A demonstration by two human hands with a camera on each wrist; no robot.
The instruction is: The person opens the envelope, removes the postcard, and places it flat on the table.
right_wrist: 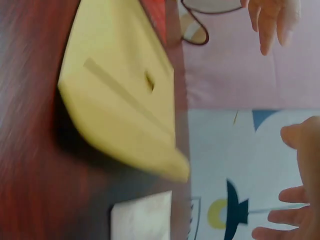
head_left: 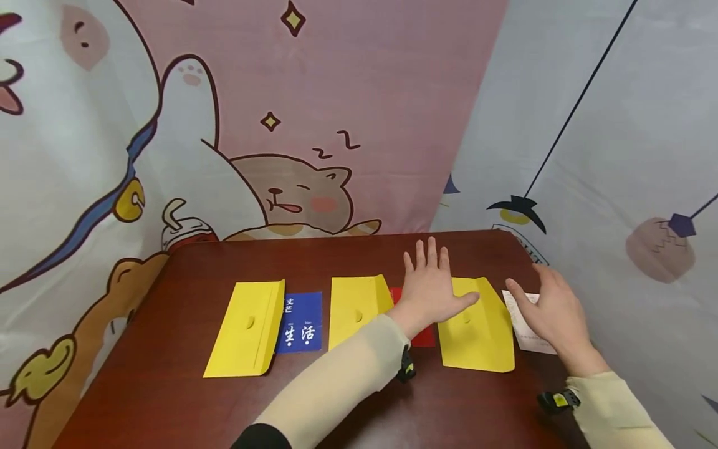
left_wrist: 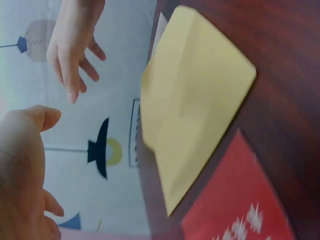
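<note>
My left hand (head_left: 429, 290) hovers over the table with its fingers spread and straight, in front of a red card (head_left: 424, 338) and the left edge of the right yellow envelope (head_left: 477, 340). My right hand (head_left: 555, 312) is held above a white card (head_left: 527, 330), thumb apart from the fingers; nothing is in it. The left wrist view shows that yellow envelope (left_wrist: 195, 90) with its flap raised, and the red card (left_wrist: 240, 195) with white writing beside it. Both hands are clear of the envelope in the right wrist view, where its flap (right_wrist: 125, 135) also stands up.
A middle yellow envelope (head_left: 356, 305) and a left yellow envelope (head_left: 244, 330) lie on the dark red-brown table (head_left: 185, 411). Between them is a blue card (head_left: 303, 324) with white characters. A cartoon-printed cloth (head_left: 364, 75) hangs behind the table's far edge.
</note>
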